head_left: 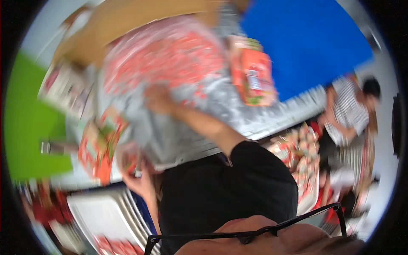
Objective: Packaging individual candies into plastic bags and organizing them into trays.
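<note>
At the near left of the grey table (170, 138), the left hand (138, 182) holds a clear container (126, 155), while the blurred right hand (159, 98) is at the near edge of a wide pile of small red pieces (170, 61), left of orange packets (257, 72).

My sleeve (263, 165) and glasses (255, 234) are black. I see coral-pink pieces (170, 61) on a silver-grey table (157, 138), a reddish container (127, 156), tan cardboard (140, 19), an orange-red box (257, 74) touched with green, a plain blue surface (306, 42), a lime-green surface (34, 123), a white tray (93, 212) and a striped grey-white shirt (352, 108).
</note>
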`<state>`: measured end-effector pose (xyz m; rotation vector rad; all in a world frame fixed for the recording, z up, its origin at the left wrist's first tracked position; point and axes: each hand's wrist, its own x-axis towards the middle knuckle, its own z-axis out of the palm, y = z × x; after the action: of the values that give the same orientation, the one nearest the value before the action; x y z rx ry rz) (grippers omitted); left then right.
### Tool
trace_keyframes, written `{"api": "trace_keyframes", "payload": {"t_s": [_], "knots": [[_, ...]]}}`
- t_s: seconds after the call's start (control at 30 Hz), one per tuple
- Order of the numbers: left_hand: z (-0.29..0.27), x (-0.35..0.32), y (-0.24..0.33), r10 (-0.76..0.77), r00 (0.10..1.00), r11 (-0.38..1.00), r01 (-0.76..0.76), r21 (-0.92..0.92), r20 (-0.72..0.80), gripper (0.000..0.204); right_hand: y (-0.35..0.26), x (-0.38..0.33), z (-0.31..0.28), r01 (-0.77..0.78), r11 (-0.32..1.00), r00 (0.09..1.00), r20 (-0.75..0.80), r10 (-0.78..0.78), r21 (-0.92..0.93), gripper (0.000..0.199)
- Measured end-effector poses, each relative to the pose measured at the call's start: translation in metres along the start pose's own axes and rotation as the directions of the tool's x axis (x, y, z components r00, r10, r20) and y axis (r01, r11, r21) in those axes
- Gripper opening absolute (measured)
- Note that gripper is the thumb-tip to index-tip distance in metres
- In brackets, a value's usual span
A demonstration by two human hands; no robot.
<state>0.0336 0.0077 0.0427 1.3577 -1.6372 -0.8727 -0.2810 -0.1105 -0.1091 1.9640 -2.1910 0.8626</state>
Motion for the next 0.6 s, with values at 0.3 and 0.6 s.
{"api": "trace_keyframes", "payload": {"t_s": [0.3, 0.6], "knots": [[-0.003, 0.033, -0.019, 0.177, 0.971, 0.965, -0.139, -0.221, 0.16, 0.072, -0.044, -0.08, -0.036, 0.053, 0.998, 0.998, -0.028, -0.053, 0.018, 0.052], [0.008, 0.024, -0.015, 0.087, 0.963, 0.939, 0.006, -0.345, 0.254, 0.072, -0.025, -0.084, -0.073, -0.054, 0.997, 0.99, 0.125, 0.062, -0.061, 0.056]]}}
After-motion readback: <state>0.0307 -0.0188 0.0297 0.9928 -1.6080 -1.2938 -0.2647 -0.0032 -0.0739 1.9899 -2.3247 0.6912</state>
